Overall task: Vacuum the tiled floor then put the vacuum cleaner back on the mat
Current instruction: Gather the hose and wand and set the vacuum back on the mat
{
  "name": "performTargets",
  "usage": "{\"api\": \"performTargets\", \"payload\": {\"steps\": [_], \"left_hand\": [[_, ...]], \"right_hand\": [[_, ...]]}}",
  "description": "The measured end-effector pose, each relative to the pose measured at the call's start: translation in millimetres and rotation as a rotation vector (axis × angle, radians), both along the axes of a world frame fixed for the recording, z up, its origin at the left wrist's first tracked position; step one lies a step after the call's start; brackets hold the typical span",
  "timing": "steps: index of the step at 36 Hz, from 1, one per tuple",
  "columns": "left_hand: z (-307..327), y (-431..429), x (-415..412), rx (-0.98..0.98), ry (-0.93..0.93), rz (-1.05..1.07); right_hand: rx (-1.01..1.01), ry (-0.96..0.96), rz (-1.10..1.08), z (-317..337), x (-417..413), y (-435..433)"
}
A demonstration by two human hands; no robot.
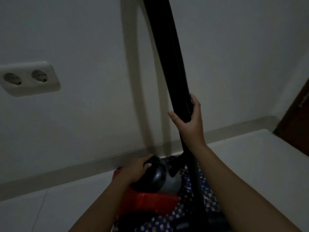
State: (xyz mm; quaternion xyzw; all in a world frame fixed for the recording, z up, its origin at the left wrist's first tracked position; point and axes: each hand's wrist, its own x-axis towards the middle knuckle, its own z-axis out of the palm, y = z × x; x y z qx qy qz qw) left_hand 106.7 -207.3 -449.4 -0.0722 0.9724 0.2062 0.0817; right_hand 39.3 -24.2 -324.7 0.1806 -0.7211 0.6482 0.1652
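Note:
The vacuum cleaner (155,186), red with a black and grey top, sits low in the middle on a dark blue patterned mat (207,200) by the wall. My left hand (138,168) grips the black handle on top of its body. My right hand (189,118) is wrapped around the black ribbed hose and tube (168,52), which stand upright and run out of the top of the frame. The lower part of the tube is hidden behind my right forearm. The tiled floor (55,205) is pale and lies on both sides of the mat.
A white wall with a double socket (28,79) is at the left. A pale skirting board (83,168) runs along the wall's foot. A dark wooden door frame (296,114) stands at the right edge.

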Motion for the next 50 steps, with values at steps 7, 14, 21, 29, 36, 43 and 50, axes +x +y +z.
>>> {"api": "performTargets", "payload": {"steps": [7,14,21,29,36,43,50], "left_hand": [[2,15,13,-0.129,-0.005,-0.03],[-14,4,7,-0.029,0.023,0.091],[-22,-3,-1,0.048,0.039,0.184],[-46,-17,-14,0.073,-0.014,0.215],[-11,-1,1,0.032,0.03,0.177],[-9,8,0,-0.033,0.072,0.19],[-15,5,-4,-0.018,0.052,0.222]], "right_hand": [[0.147,0.044,-0.183,-14,22,10],[0.089,0.12,-0.002,-13,39,21],[0.003,0.12,0.062,-11,38,31],[-0.11,0.184,0.057,30,21,33],[-0.094,0.252,0.062,58,-12,29],[-0.137,0.192,0.091,27,-35,3],[-0.138,0.124,0.103,-5,-37,1]]}}
